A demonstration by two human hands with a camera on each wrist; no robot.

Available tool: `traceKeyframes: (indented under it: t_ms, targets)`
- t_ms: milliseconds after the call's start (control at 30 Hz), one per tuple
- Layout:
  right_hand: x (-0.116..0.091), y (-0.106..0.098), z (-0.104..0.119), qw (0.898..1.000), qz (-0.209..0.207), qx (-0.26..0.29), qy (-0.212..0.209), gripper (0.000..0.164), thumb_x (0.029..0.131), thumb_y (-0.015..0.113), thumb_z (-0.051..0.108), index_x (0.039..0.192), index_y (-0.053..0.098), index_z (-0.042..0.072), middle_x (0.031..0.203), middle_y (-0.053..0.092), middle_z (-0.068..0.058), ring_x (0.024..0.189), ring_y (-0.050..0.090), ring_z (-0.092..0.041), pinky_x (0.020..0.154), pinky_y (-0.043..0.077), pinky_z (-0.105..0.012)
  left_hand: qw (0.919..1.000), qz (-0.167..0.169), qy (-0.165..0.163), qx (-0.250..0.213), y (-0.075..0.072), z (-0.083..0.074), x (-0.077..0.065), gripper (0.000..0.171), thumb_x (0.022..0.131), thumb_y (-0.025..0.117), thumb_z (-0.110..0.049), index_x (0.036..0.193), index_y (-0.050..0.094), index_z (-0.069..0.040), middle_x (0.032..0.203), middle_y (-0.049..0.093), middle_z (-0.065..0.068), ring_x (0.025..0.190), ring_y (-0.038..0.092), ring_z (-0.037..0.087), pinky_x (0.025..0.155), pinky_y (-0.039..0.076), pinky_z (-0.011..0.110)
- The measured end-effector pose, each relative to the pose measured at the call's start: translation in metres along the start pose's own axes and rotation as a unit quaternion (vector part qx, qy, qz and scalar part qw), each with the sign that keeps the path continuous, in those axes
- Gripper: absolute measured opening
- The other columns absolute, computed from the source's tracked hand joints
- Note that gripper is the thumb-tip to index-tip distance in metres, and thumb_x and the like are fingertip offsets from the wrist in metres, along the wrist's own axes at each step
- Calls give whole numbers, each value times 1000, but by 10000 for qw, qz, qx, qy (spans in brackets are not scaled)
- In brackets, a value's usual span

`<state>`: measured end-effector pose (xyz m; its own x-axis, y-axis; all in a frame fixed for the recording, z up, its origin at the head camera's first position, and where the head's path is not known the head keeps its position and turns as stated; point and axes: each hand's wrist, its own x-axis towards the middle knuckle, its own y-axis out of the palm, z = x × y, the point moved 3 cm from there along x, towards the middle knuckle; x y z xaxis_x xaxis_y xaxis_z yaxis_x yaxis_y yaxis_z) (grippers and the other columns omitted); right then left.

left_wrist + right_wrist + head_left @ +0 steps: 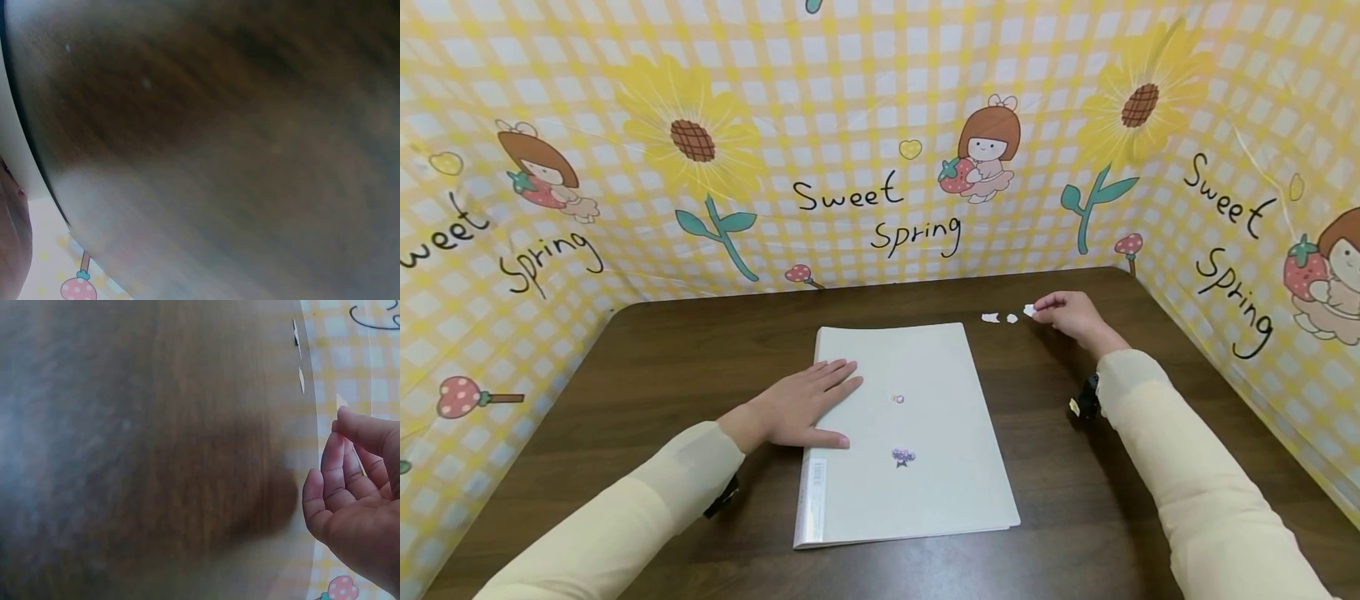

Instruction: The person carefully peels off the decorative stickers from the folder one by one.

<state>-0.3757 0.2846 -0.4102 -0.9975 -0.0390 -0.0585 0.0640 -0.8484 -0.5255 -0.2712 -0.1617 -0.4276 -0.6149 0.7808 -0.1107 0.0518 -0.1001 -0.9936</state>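
My left hand point(805, 407) rests with spread fingers on the left part of a white folder-like booklet point(925, 492). On its cover are a small pinkish sticker point(898, 399) and, lower down, a purple flower-bunch sticker point(903, 457). At the back right of the table my right hand point(1071, 317) pinches a small white paper scrap point(1029, 310) between thumb and fingertips. In the right wrist view, a pale tip of the scrap point(341, 400) sticks out past the thumb. Two other white scraps point(991, 317) lie to the left of that hand.
The dark wooden table point(700, 350) is bordered by a yellow checked cloth point(850, 108) with printed flowers and figures, at the back and both sides. A dark wrist camera point(1086, 400) sits under the right sleeve. A barcode label point(817, 483) is near the booklet's spine.
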Motion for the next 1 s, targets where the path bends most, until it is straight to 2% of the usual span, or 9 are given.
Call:
traceKeyframes:
  t_ms: [200,467,1000]
  targets:
    - [2,-2,-2,9998,-16,-103,188,27,95,63,11,115,59,-8,108,59,-14,91,50,-24,77,43,-32,9999,82,-68,21,1,0,0,100,85,29,-82,157,17,-14,162,11,9,147,7,23,116,10,39]
    - [5,-3,-3,9992,-71,-393,71,24,92,67,8,107,63,-9,104,61,-17,90,49,-24,74,40,-30,9999,96,-47,40,-1,-1,0,100,85,30,-82,157,18,-13,161,11,10,147,8,24,116,12,39]
    - [6,1,-2,9971,-76,-738,152,22,93,65,8,106,63,-9,104,59,-18,91,50,-29,77,41,-35,9999,72,60,81,-3,-1,0,100,86,29,-81,156,18,-11,161,13,12,147,9,26,116,12,40]
